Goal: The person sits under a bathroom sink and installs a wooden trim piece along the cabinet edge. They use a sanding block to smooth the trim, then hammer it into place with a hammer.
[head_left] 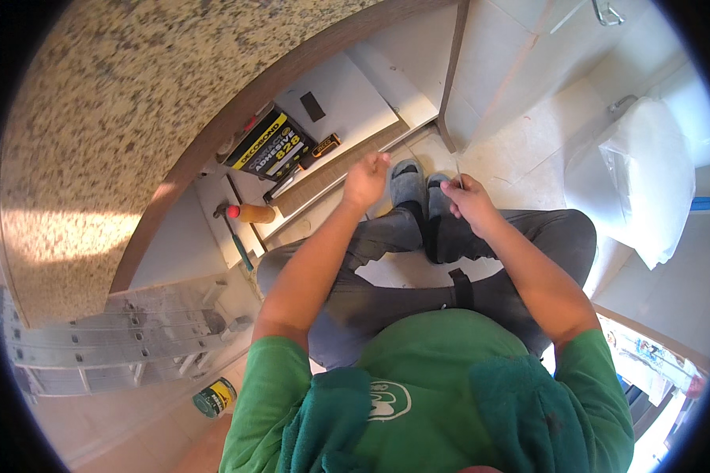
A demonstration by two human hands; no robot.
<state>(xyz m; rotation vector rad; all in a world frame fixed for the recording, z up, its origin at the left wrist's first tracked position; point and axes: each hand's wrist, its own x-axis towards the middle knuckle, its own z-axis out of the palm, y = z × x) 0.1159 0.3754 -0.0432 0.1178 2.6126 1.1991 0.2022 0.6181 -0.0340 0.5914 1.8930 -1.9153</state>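
Observation:
Both my hands are raised in front of the open cabinet, over my slippers [406, 180]. My left hand [366, 181] is closed, its fingers curled in near the cabinet's front edge; anything in it is hidden. A short way to the right, my right hand [470, 200] pinches a thin, light-coloured sliver [461, 180] between thumb and fingers; its kind is too small to tell. Nearest my left hand, on the cabinet floor, lie a black and yellow-orange packet [326, 145] and a slim dark tool [282, 183], beside a black and yellow adhesive tin [272, 147].
An amber bottle [254, 214] with a red cap and a green-handled hammer [235, 239] are left of the tin. A speckled stone countertop [150, 87] overhangs the cabinet. A ladder [110, 347] and small can [214, 397] are lower left; a plastic-covered white fixture [643, 173] stands right.

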